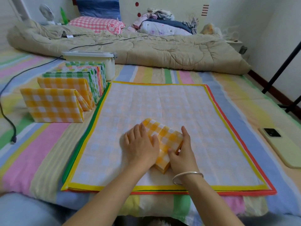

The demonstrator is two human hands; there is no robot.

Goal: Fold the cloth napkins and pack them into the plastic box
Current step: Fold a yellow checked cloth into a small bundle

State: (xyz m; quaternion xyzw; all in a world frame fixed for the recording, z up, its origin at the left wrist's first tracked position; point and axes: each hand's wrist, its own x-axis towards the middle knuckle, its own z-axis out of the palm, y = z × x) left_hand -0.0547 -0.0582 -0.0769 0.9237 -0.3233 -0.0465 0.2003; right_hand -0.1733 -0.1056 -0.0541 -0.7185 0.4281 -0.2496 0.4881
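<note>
While it is pressed flat near the bed's front edge, a small folded napkin (166, 141) in yellow check is held between both hands. It is covered on its left side by the left hand (140, 145), laid flat with straight fingers, and its right edge is pinched by the curled thumb and fingers of the right hand (184, 154), on whose wrist a bracelet (187, 176) is worn. Beneath it a stack of unfolded napkins (162, 101) is spread over the striped sheet (32, 160). Toward the bed's left edge, a row of folded napkins (53, 105) is stood upright, ending against the plastic box (91, 57). A beige quilt (146, 49) is bunched along the far edge, with a pink pillow (96, 24), a pile of clothes (162, 22) and a fan (47, 13) behind it against pale walls. A phone (283, 147) is laid at the right edge, a black cable (8, 118) at the left.
</note>
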